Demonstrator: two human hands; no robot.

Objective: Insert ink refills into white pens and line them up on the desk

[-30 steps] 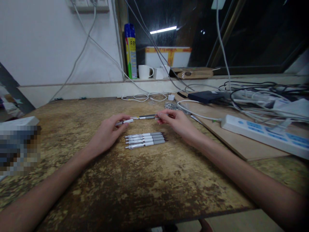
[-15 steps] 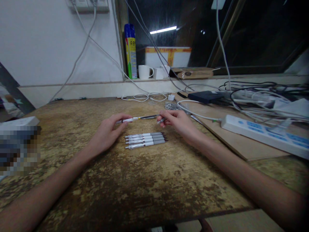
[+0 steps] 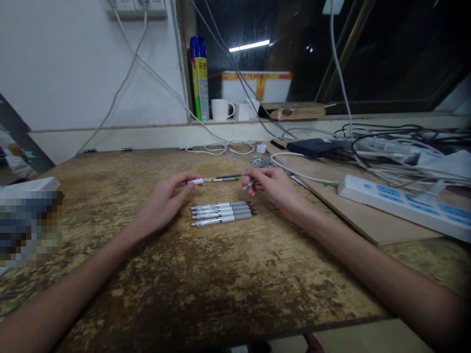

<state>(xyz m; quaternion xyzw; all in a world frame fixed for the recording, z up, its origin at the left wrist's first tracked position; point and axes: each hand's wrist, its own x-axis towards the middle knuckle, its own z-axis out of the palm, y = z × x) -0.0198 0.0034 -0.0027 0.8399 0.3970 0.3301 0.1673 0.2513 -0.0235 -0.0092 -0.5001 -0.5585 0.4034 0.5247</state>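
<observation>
between both hands (image 3: 167, 196) (image 3: 271, 184) — over mottled wood (image 3: 235, 279) — runs a slender, dark refill (image 3: 231, 176)

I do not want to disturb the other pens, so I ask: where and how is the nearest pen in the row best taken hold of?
Probably the nearest pen is best pinched across its left half, from above and the near side. It lies flat, with no pen nearer, and its left end sits slightly apart from the next pen.

My head-worn camera looks forward and down from near above the mottled brown wooden tabletop (image 3: 228, 274), lower centre, with the dark glass window (image 3: 294, 29) upper right.
</observation>
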